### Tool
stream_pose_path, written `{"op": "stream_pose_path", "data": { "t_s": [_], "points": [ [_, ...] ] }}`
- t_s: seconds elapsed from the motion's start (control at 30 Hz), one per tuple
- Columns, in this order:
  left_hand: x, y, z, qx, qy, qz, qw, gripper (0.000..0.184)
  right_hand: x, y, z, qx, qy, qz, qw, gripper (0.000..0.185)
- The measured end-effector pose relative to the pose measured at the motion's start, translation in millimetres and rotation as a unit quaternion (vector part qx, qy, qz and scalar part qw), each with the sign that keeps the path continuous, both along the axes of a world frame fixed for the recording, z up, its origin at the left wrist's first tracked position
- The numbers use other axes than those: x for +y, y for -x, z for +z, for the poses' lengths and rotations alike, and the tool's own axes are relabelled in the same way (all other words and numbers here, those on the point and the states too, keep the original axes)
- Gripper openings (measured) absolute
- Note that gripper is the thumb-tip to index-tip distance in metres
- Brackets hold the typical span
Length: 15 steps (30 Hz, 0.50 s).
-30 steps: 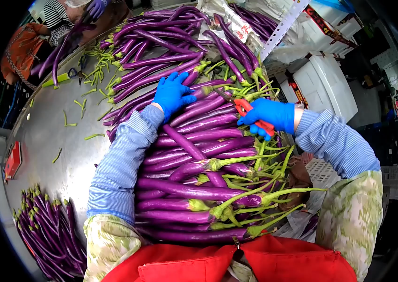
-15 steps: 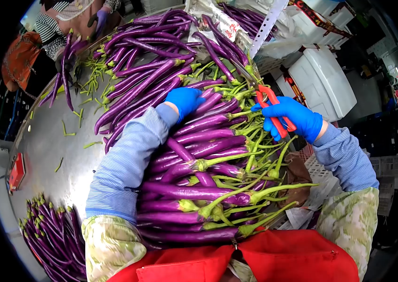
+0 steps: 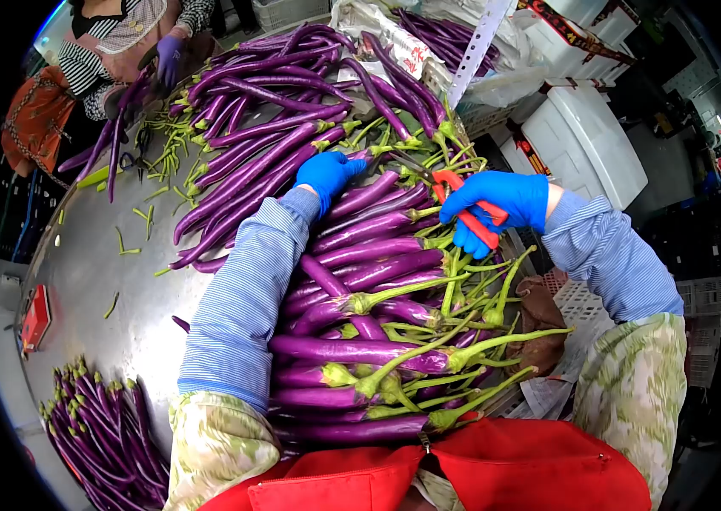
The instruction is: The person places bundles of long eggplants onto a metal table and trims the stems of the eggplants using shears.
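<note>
A large heap of long purple eggplants (image 3: 377,255) with green stems lies in front of me, stems mostly pointing right. My left hand (image 3: 326,177), in a blue glove, is closed around an eggplant (image 3: 357,155) near its stem end at the upper part of the heap. In my right hand (image 3: 505,203), also blue-gloved, are red-handled scissors (image 3: 477,228). Their blades point up and left, close to the stem end of the eggplant at my left hand. Whether the blades touch that stem, I cannot tell.
Cut green stem pieces (image 3: 175,153) lie on the metal table (image 3: 139,281). A bundle of eggplants (image 3: 105,426) sits at lower left near a red box (image 3: 35,319). Across the table a person (image 3: 135,43) with a purple glove handles eggplants. White foam boxes (image 3: 586,149) stand right.
My right hand has moved left with the scissors, bringing the blades nearer my left hand. My left hand has shifted slightly up. The other person's eggplants have moved a little.
</note>
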<state>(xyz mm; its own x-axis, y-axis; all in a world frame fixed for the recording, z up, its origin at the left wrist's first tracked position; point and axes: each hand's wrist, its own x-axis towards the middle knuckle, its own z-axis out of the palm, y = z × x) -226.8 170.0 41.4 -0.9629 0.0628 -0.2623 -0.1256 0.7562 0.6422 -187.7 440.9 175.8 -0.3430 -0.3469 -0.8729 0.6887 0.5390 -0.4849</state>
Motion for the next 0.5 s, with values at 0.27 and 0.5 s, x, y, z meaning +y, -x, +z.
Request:
{"op": "stream_pose_path", "data": {
  "t_s": [0.27, 0.5],
  "points": [
    [2, -11, 9, 0.01, 0.0, -0.001, 1.0, 0.054, -11, 9, -19, 0.003, 0.028, 0.014, 1.0, 0.026],
    [2, -17, 17, 0.039, 0.031, -0.028, 0.998, 0.061, -9, -2, -20, 0.079, 0.003, 0.068, 0.995, 0.034]
  ]
}}
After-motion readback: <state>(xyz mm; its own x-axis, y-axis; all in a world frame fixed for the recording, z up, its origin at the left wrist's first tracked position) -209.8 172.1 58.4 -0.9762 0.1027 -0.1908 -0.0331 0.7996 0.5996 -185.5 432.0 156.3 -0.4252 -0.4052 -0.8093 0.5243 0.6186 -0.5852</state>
